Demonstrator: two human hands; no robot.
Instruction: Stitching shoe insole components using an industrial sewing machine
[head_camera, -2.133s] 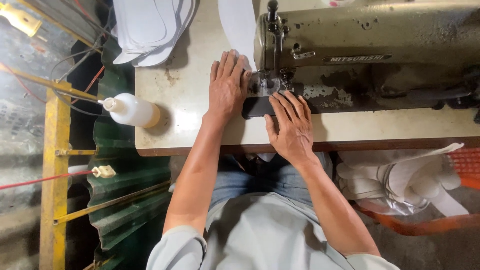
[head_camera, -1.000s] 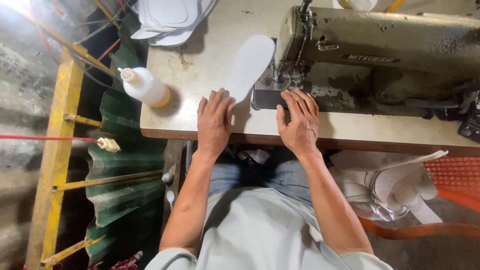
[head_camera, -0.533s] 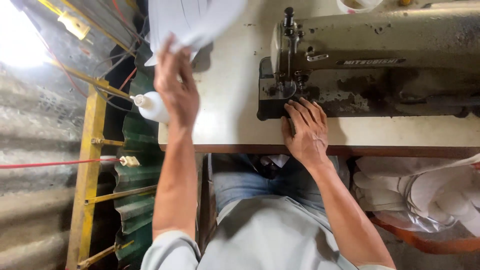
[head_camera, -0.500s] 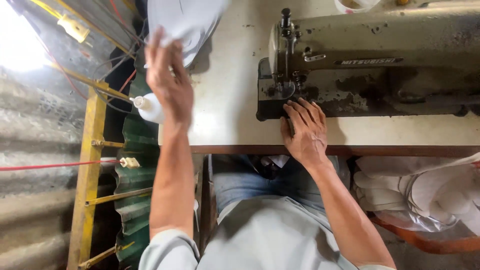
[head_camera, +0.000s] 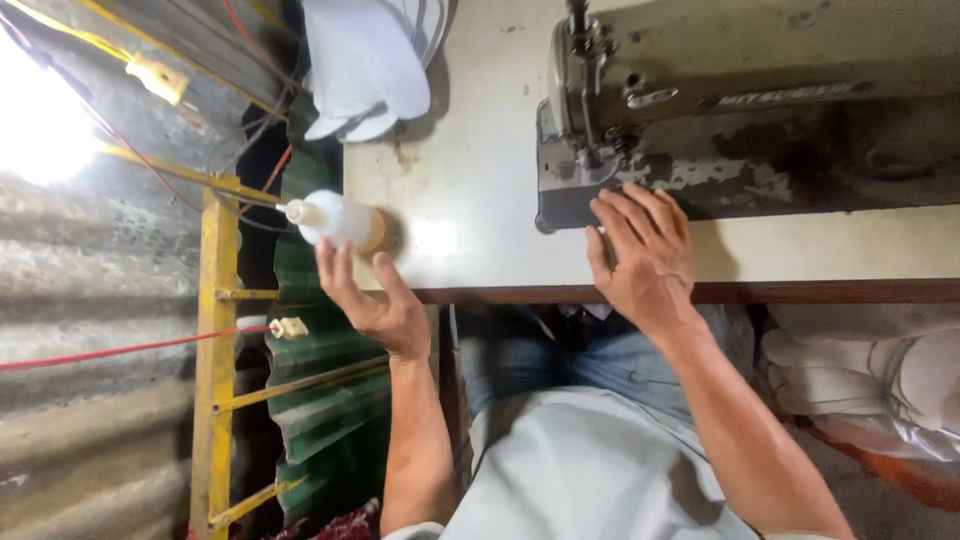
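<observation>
My left hand (head_camera: 368, 300) is open and empty at the table's left corner, fingers spread just below a small white plastic bottle (head_camera: 335, 221) lying on its side. My right hand (head_camera: 645, 255) rests flat, fingers apart, on the front of the sewing machine's base (head_camera: 570, 205), right below the needle area (head_camera: 592, 150). It holds nothing. A stack of white sole-shaped pieces (head_camera: 365, 60) lies at the table's far left corner, beyond the bottle. The grey-green sewing machine (head_camera: 760, 90) fills the right half of the pale table (head_camera: 470, 170).
A yellow metal frame (head_camera: 217, 350) and green corrugated sheet (head_camera: 320, 400) stand left of the table, with red and yellow wires (head_camera: 120, 350) running across. More white cut pieces (head_camera: 880, 380) sit heaped at the lower right beside my lap.
My left hand carried a white sole piece up to the stack at the far left corner, let it go, and has come back down beside the bottle. My right hand stayed at the machine base.
</observation>
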